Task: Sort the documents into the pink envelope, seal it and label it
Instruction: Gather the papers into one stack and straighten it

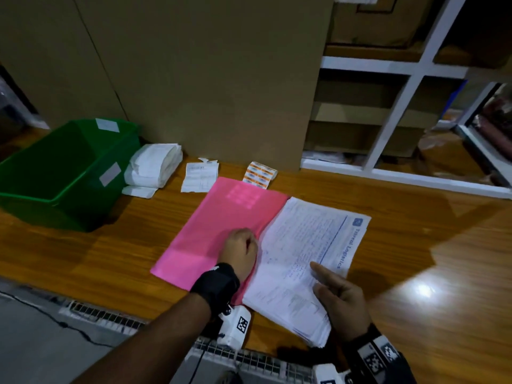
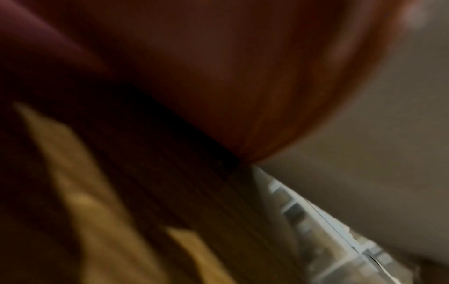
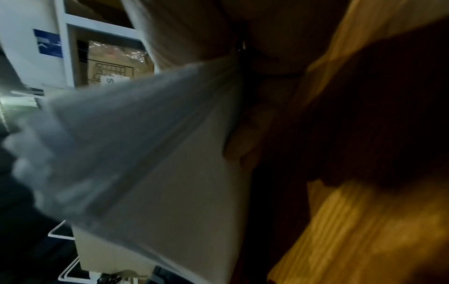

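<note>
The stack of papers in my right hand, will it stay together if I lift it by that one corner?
Probably not neatly. The stack of papers is loose sheets, with edges already fanned near the right hand, so they would likely slide apart. It looks thick, so fairly heavy and apt to droop. The far end seems tucked into the pink envelope, which may drag.

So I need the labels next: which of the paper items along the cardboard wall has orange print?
The small sticker sheet just beyond the pink envelope's far edge; the other papers there are plain white.
</note>
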